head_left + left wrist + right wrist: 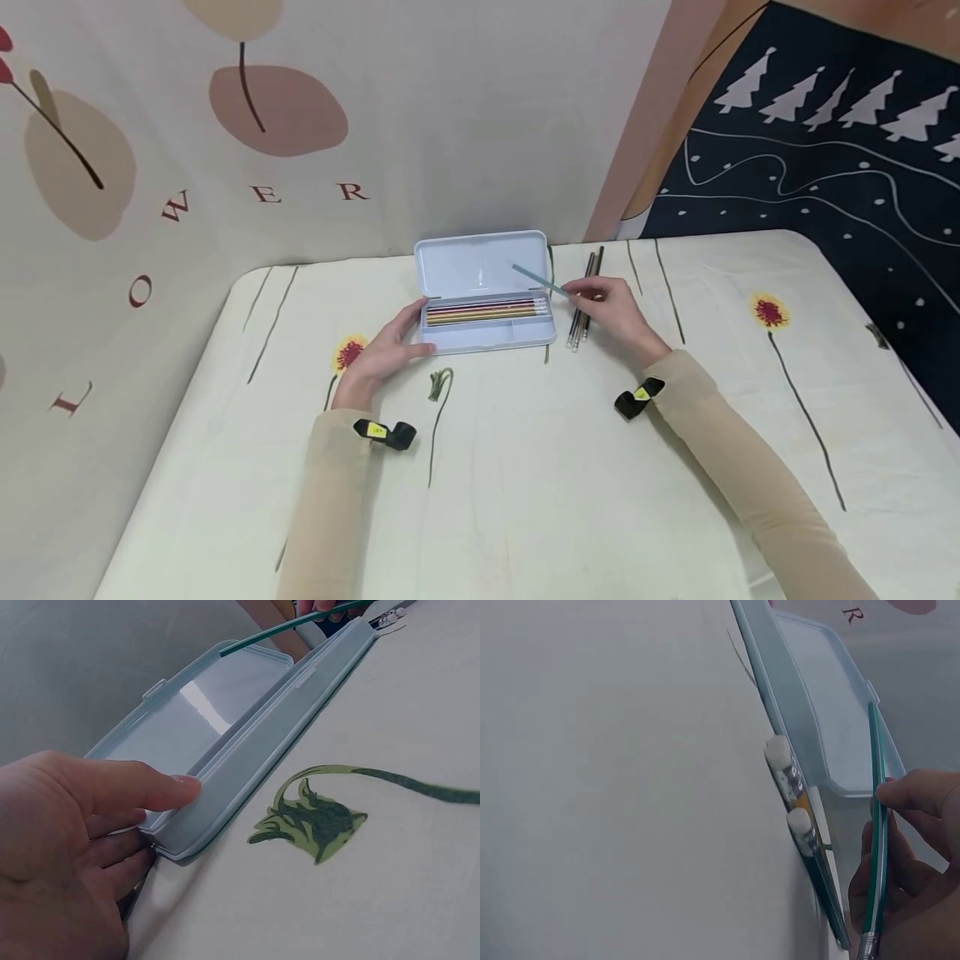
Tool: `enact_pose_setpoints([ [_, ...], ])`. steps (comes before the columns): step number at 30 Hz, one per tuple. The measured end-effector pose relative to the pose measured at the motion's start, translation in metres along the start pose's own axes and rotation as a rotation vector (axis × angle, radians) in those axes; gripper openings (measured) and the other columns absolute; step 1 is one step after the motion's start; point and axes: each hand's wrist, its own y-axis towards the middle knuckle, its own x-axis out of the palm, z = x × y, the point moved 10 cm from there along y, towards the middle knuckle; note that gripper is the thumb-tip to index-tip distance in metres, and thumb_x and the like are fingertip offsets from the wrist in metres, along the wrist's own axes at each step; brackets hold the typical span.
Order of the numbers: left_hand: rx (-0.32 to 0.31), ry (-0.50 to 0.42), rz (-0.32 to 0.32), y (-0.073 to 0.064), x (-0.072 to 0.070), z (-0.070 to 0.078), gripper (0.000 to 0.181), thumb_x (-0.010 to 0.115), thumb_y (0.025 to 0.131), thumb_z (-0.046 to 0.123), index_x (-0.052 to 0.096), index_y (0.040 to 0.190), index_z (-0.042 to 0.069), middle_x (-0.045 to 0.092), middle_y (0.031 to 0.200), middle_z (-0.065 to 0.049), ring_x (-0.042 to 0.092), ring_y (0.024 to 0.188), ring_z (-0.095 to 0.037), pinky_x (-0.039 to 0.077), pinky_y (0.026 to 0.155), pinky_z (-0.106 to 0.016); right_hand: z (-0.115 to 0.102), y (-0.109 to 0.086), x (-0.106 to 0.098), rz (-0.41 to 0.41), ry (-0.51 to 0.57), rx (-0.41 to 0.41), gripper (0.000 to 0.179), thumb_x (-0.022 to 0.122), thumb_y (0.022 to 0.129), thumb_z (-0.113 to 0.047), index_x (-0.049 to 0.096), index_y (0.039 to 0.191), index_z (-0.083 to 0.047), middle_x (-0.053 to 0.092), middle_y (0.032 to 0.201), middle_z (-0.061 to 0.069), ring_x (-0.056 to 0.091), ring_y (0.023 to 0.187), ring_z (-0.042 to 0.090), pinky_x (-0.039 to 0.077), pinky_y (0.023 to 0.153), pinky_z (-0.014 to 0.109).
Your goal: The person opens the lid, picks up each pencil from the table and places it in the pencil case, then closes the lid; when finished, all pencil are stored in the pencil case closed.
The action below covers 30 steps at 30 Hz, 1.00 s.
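Observation:
A light-blue pencil case (465, 338) lies with its lid (480, 262) raised at the back. My left hand (378, 358) holds its left end, thumb against the front wall and fingers around the corner. Several pencils (483, 313) with white erasers lie lengthwise in the case's rear compartment. Above the case's right end, my right hand (611, 315) pinches a green pencil (877, 765) between thumb and fingers. That pencil slants to the left, its far end in front of the lid, its metal ferrule (868, 945) nearest the wrist.
A few dark pencils (588, 287) lie on the cloth just right of the case, below the right hand, erasers toward me. The white tablecloth (510, 467) carries printed flowers. A patterned curtain (465, 125) hangs directly behind the case.

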Motion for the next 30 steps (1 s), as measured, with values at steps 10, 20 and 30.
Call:
enact_pose_setpoints([
  [10,-0.012,0.007,0.002,-0.002,-0.001,0.003,0.084,0.066,0.085,-0.002,0.021,0.154,0.009,0.013,0.160,-0.013,0.004,0.146,-0.023,0.004,0.117,-0.043,-0.032,0.002,0.029,-0.107,-0.008,-0.070,0.023,0.061,0.090,0.003,0.068,0.111,0.008,0.065,0.113,0.022,0.057,0.088,0.027,0.045,0.070,0.023],
  [20,-0.037,0.000,-0.010,-0.007,0.001,0.010,0.083,0.063,0.085,-0.005,0.019,0.154,0.005,0.010,0.159,-0.016,0.002,0.146,-0.027,0.001,0.116,-0.044,-0.040,0.016,0.065,-0.222,-0.059,-0.172,0.016,0.065,0.089,0.000,0.073,0.103,0.001,0.069,0.103,0.012,0.060,0.087,0.021,0.050,0.076,0.030],
  [30,-0.033,0.006,-0.011,-0.020,0.005,0.032,0.081,0.063,0.085,-0.005,0.020,0.153,0.002,0.012,0.159,-0.018,0.004,0.146,-0.028,0.004,0.117,-0.042,-0.055,0.024,0.100,-0.331,-0.062,-0.207,0.016,0.064,0.089,0.002,0.073,0.102,0.003,0.070,0.102,0.013,0.063,0.089,0.021,0.052,0.079,0.030],
])
